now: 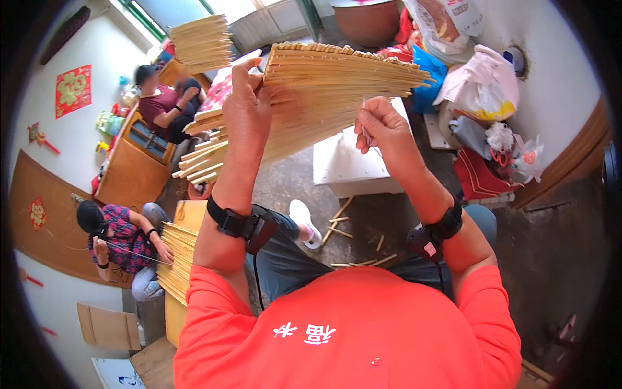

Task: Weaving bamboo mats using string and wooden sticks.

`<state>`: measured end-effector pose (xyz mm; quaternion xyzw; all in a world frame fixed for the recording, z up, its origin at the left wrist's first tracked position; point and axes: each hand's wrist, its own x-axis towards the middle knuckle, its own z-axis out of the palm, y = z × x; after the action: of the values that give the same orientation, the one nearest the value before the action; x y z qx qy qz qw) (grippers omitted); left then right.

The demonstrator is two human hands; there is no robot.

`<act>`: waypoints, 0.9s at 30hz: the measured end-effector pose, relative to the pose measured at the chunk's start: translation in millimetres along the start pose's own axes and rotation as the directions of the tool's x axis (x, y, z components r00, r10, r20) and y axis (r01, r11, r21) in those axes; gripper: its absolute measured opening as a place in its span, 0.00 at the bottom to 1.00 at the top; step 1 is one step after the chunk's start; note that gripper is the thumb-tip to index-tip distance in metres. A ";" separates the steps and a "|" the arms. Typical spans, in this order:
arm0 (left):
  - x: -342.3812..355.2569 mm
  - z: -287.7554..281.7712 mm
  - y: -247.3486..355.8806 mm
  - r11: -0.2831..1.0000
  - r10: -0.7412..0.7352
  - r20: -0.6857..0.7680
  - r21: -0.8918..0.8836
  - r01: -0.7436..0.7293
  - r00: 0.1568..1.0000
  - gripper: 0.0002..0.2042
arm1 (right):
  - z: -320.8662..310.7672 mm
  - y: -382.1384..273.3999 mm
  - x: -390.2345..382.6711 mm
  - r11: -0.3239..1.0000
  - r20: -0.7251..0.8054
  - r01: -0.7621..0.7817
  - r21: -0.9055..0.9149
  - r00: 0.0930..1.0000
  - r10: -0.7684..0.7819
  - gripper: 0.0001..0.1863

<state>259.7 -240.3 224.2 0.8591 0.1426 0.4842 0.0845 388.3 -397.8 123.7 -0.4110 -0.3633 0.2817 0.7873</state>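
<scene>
Two seated people handle bamboo slats beside a white box, plastic bags and scattered sticks.

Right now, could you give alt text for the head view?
A person's left hand holds up a fan of thin bamboo slats while the right hand pinches something thin beside it. Two other people sit nearby with similar slats.

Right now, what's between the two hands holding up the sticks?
In the head view, only the fan of bamboo sticks spans the gap between the left hand and the right hand. Behind it the white box shows.
</scene>
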 end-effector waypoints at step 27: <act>39.3 -63.4 -120.3 0.784 -0.373 0.229 -0.441 0.438 0.899 0.09 | 113.2 36.2 149.7 0.948 0.197 0.196 -0.252 0.969 -0.148 0.02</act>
<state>205.1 -113.4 254.7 0.7890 0.1934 0.4180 0.4067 378.5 -218.4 189.0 -0.4544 -0.5007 0.1951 0.7105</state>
